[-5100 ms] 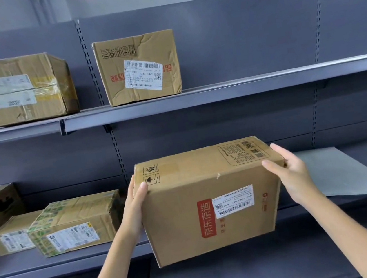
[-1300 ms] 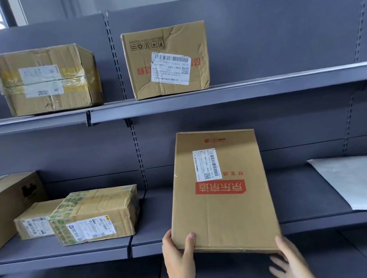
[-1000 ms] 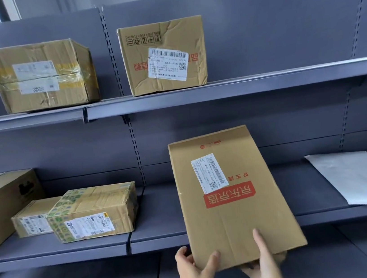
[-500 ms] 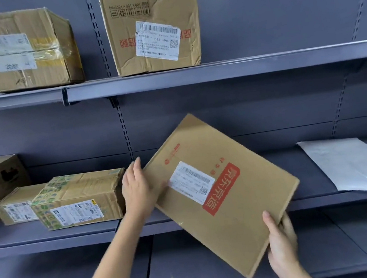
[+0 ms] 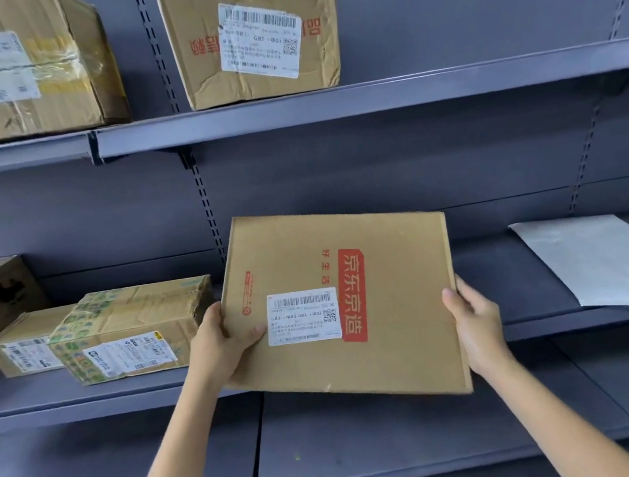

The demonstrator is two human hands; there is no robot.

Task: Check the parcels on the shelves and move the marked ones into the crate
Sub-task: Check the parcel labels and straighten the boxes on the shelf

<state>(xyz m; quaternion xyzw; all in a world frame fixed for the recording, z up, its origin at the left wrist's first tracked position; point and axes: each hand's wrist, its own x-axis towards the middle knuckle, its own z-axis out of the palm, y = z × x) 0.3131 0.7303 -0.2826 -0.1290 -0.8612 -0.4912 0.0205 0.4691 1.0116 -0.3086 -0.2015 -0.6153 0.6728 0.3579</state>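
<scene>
Parcel (image 5: 354,301) turned level since earlier, held between both hands (image 5: 223,348), label facing up.

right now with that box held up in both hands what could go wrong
1. The left hand and right hand grip the red-logo cardboard box only at its side edges, tilted, in front of the middle shelf; it could slip.
2. Swinging it left could knock the green-taped parcel.
3. No crate is in view, so the carry starts blind.
</scene>
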